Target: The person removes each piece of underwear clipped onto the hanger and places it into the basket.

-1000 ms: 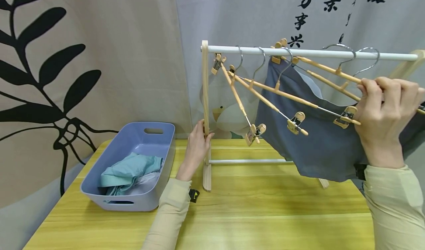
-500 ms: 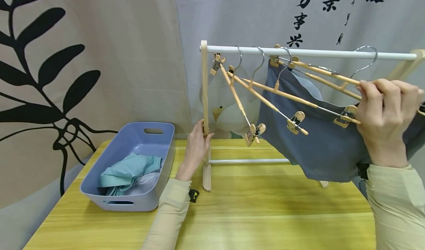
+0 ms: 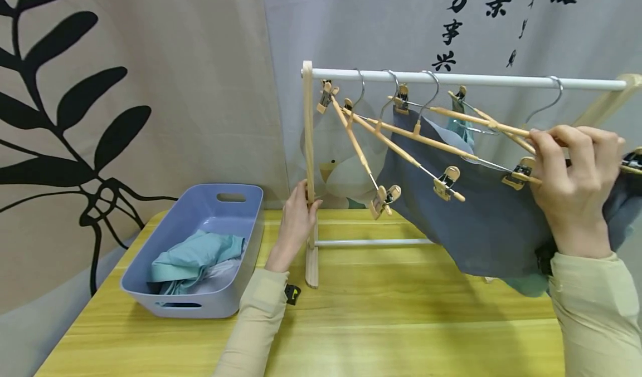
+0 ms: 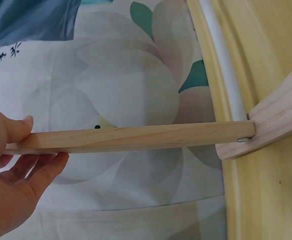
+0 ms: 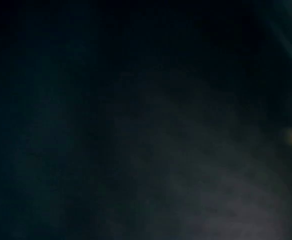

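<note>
My right hand [image 3: 577, 187] grips the wooden bar of a clip hanger [image 3: 468, 116] in the head view. A dark blue-grey garment [image 3: 476, 226] hangs from its clips, partly behind my wrist. This hanger's metal hook lies tipped down, below the white rail [image 3: 481, 80]. My left hand [image 3: 296, 215] holds the left wooden post [image 3: 309, 126] of the rack. In the left wrist view, thumb and fingers of the left hand [image 4: 16, 160] lie on opposite sides of the post [image 4: 136, 139]. The right wrist view is almost black.
Three bare clip hangers [image 3: 386, 137] hang on the left part of the rail. Behind the held hanger, another hanger's hook [image 3: 558, 90] is on the rail, with teal cloth [image 3: 461, 123] below. A blue basket [image 3: 251, 226] with teal clothing [image 3: 200, 257] stands left on the wooden table [image 3: 381, 332].
The held hanger's hook has come off the rail and tipped down. My right hand and the garment have shifted slightly left and lower, and teal cloth shows behind. The left hand stays put.
</note>
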Demonstrator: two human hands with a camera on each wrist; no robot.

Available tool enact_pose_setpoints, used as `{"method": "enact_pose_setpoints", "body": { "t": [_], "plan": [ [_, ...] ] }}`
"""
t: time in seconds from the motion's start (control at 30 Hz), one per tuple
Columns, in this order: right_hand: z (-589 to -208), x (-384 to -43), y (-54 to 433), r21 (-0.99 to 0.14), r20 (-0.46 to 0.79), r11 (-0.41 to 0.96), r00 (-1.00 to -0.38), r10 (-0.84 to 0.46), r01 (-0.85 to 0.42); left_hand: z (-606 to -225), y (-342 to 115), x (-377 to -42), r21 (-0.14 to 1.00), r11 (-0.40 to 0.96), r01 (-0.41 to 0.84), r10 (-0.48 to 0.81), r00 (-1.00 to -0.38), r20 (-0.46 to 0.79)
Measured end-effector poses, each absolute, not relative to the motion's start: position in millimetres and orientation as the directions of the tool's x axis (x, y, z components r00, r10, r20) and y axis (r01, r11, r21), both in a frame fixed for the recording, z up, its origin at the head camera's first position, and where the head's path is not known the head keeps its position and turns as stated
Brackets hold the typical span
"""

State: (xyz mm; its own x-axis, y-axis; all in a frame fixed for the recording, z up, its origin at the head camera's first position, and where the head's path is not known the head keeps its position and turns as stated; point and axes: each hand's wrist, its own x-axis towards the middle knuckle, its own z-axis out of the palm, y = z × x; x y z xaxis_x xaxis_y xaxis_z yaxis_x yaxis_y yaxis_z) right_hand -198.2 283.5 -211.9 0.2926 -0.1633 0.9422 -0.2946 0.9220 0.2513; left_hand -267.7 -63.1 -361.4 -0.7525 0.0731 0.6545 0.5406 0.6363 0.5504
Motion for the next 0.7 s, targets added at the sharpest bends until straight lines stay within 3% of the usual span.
{"method": "enact_pose_setpoints", "body": {
  "t": [0.53,0.7],
  "plan": [
    [-237,-193,281,0.088,0.995,0.908,0.08,-0.06,-0.41,-362,-64,-269,0.557,0.652,0.514,0.066,-0.77,0.635],
    [-237,-192,289,0.035,0.999,0.909,-0.011,-0.043,-0.416,-362,-65,-268,0.552,0.655,0.516,0.072,-0.77,0.634]
  ]
}}
